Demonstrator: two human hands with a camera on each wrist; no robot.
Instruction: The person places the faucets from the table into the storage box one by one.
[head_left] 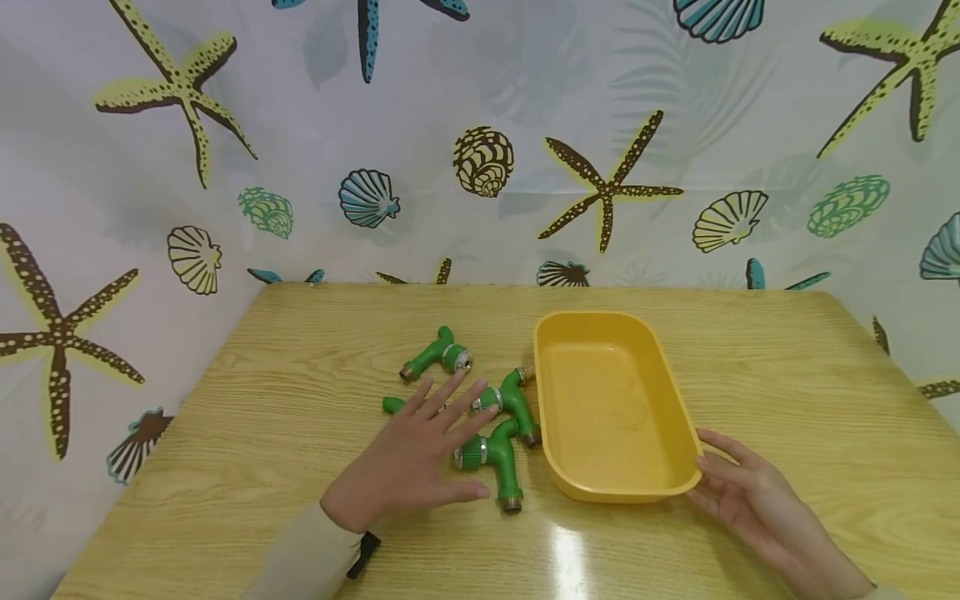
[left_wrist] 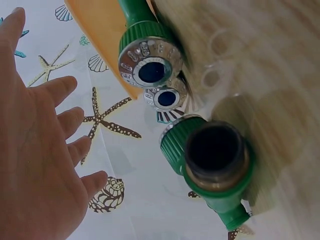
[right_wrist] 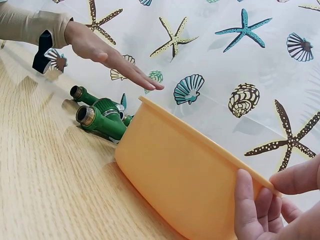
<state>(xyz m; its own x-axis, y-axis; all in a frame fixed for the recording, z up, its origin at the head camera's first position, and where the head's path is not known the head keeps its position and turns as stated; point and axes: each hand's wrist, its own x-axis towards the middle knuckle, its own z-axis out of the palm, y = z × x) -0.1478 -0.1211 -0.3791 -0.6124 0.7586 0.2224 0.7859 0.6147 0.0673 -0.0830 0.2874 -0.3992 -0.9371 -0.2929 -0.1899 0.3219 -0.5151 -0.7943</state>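
Several green taps with metal ends lie on the table left of a yellow plastic basin (head_left: 615,417). The farthest tap (head_left: 429,357) is apart from the others, and the nearest tap (head_left: 504,467) points its threaded end at me. My left hand (head_left: 412,462) hovers over the taps, fingers spread and straight, holding nothing. It partly hides one tap (head_left: 393,405). In the left wrist view, a tap (left_wrist: 215,165) stands beside the open palm. My right hand (head_left: 765,504) pinches the basin's near right corner, thumb on the rim and fingers against the outer wall (right_wrist: 175,175).
The wooden table (head_left: 300,358) ends at the back against a white curtain (head_left: 450,92) printed with starfish and shells. The curtain also stands along both sides. A black strap piece (head_left: 364,555) is on the left wrist.
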